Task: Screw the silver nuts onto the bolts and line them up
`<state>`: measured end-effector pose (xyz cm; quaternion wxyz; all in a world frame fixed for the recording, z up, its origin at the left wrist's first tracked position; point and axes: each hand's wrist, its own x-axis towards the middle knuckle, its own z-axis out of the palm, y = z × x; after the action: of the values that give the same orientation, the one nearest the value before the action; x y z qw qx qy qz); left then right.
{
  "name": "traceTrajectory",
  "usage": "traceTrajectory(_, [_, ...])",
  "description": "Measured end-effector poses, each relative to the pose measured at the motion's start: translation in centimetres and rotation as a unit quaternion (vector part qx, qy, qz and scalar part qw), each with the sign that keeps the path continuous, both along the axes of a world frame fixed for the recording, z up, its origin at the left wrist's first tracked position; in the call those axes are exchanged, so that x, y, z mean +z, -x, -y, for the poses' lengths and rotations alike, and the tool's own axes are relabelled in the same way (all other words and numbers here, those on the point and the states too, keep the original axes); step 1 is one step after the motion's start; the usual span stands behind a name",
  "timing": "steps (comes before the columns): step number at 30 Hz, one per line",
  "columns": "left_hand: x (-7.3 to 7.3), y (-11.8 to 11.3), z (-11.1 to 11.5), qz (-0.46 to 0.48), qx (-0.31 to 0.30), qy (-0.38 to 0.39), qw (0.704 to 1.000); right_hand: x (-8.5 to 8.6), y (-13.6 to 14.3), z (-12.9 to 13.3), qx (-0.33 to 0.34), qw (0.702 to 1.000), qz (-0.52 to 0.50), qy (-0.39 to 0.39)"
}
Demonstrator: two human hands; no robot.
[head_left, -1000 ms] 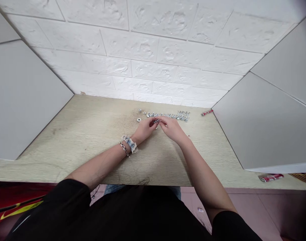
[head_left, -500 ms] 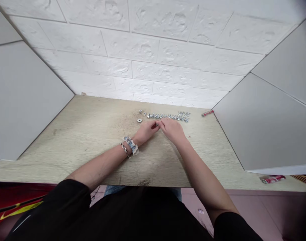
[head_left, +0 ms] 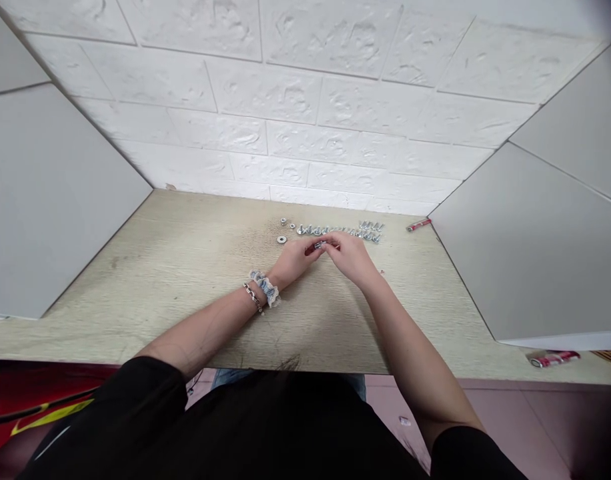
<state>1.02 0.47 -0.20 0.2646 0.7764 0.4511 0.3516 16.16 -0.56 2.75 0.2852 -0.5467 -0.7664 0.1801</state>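
Note:
My left hand (head_left: 296, 260) and my right hand (head_left: 349, 256) meet over the middle of the table, fingertips close together. Between them is a small silvery bolt (head_left: 319, 245), pinched by the fingers of both; part of it is hidden. Just behind my hands runs a row of metal bolts (head_left: 309, 229), some with washers and partly covered by my fingers. Left of the row lie a loose flat washer (head_left: 282, 239), a small nut (head_left: 292, 226) and a larger nut (head_left: 283, 221). A short group of screws (head_left: 370, 226) lies behind the row's right end.
A red battery (head_left: 418, 225) lies by the right panel (head_left: 530, 247), and another red battery (head_left: 555, 359) near the table's front right edge. A white brick-patterned wall (head_left: 295, 140) closes the back. At the left stands a grey panel (head_left: 65, 213).
The fingers have shifted apart slightly, so more of the silvery bolt shows between them. The whole view has moved a little; the row of bolts lies as before.

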Motion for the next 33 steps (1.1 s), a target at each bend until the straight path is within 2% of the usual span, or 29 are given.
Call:
traceTrajectory(6, [-0.1,-0.1,0.1,-0.024,0.000,-0.020,1.000,-0.2,0.7,0.3,-0.072,0.992,0.106,-0.008])
traceTrajectory(9, [0.0,-0.1,0.1,-0.026,0.014,-0.026,0.999,-0.2,0.9,0.5,-0.080,0.988,0.129,-0.019])
traceTrajectory(12, [0.0,-0.1,0.1,-0.014,0.014,-0.022,1.000,0.3,0.4,0.5,-0.088,0.990,0.107,-0.020])
traceTrajectory(15, [-0.1,0.0,0.0,-0.002,0.019,-0.013,1.000,0.8,-0.3,0.3,-0.103,0.994,0.033,-0.016])
traceTrajectory(19, [-0.1,0.1,-0.1,0.004,0.009,-0.016,1.000,0.7,-0.4,0.1,-0.068,0.995,-0.065,0.015])
traceTrajectory(22, [0.0,0.1,-0.2,0.007,0.006,-0.018,1.000,0.5,-0.1,0.1,-0.033,0.995,-0.080,0.046])
traceTrajectory(26, [0.0,0.1,-0.2,-0.009,0.007,-0.025,1.000,0.4,0.1,0.2,-0.026,0.996,-0.074,0.051])
traceTrajectory(33, [0.1,0.0,0.0,-0.021,0.007,-0.026,0.999,0.3,0.1,0.2,-0.032,0.999,0.015,0.018])
